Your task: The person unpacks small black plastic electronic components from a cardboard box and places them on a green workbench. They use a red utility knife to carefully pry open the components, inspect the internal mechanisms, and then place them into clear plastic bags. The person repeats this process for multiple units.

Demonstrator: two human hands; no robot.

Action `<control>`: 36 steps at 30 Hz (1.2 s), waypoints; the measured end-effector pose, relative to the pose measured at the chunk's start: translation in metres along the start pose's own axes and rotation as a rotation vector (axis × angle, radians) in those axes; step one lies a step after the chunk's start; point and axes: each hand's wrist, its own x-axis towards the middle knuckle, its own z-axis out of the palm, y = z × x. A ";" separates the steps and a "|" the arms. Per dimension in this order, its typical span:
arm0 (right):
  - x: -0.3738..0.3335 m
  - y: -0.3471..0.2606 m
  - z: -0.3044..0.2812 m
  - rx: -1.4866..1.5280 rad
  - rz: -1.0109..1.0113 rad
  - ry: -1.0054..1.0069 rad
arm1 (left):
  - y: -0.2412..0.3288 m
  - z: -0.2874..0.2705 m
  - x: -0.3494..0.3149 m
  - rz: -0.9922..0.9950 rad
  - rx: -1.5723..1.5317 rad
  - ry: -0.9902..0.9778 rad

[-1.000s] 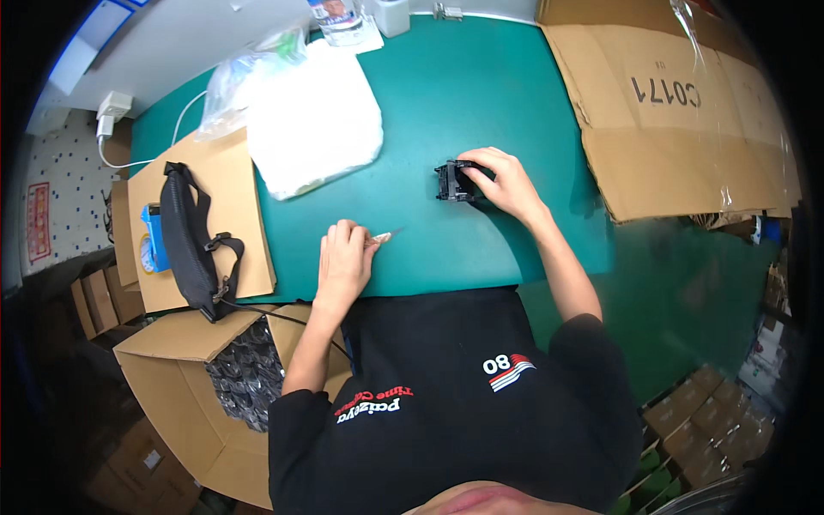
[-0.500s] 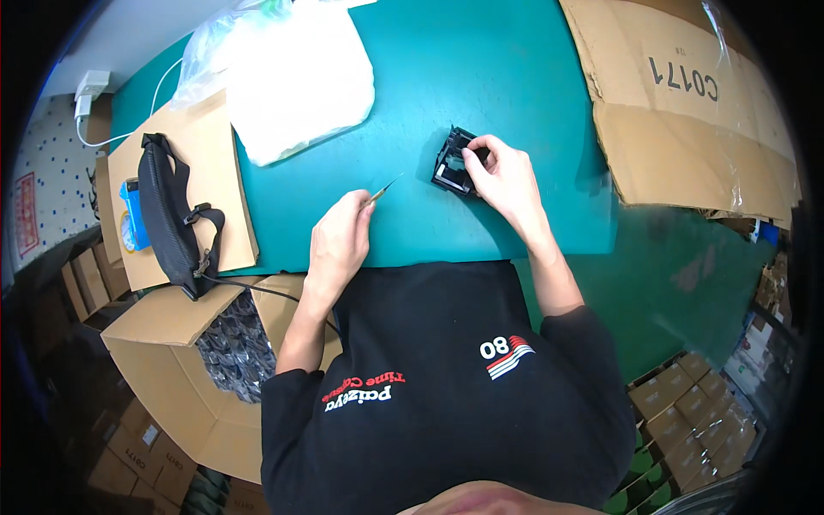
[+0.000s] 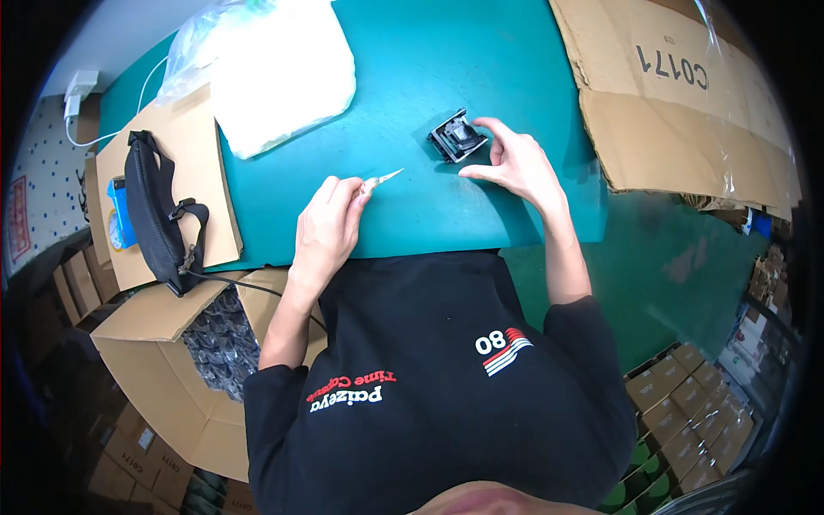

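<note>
My left hand (image 3: 330, 219) pinches a small, slim-bladed pointed tool (image 3: 388, 178) above the table, its tip slanting up and to the right. I cannot make out its exact kind, as my fingers cover most of the handle. A black plastic housing (image 3: 457, 137), squarish with an open frame and a grey inner part, rests tilted on the green tabletop (image 3: 403, 223). Just right of it is my right hand (image 3: 524, 167), thumb and forefinger spread apart with nothing between them. The forefinger reaches close to the housing's upper right edge; whether it touches is unclear.
A white plastic bag (image 3: 283, 77) lies at the far left. Nearer, a black waist bag (image 3: 154, 215) sits on a cardboard sheet (image 3: 219, 184). At the right stands a large carton (image 3: 661, 129). An open box (image 3: 150, 330) of wrapped dark items is below the table's left edge.
My right hand has released the black housing and opened beside it. The housing now sits turned and tilted differently. The pointed tool in my left hand has rotated, showing its blade more broadly.
</note>
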 end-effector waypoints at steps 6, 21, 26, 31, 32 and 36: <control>-0.012 -0.002 -0.003 0.054 -0.003 0.144 | 0.000 0.002 -0.007 0.006 -0.012 -0.019; 0.016 0.010 0.039 0.198 -0.523 0.109 | 0.010 0.000 0.018 0.106 0.004 -0.058; 0.011 0.012 0.059 0.202 -0.587 0.268 | 0.008 0.006 0.020 0.189 0.063 -0.025; 0.010 0.007 0.072 0.284 -0.595 0.387 | 0.016 0.012 0.023 0.180 0.193 -0.138; 0.009 0.007 0.075 0.290 -0.597 0.400 | 0.014 0.016 0.024 0.201 0.212 -0.143; 0.011 0.010 0.084 0.348 -0.573 0.423 | 0.015 0.023 0.027 0.232 0.189 -0.125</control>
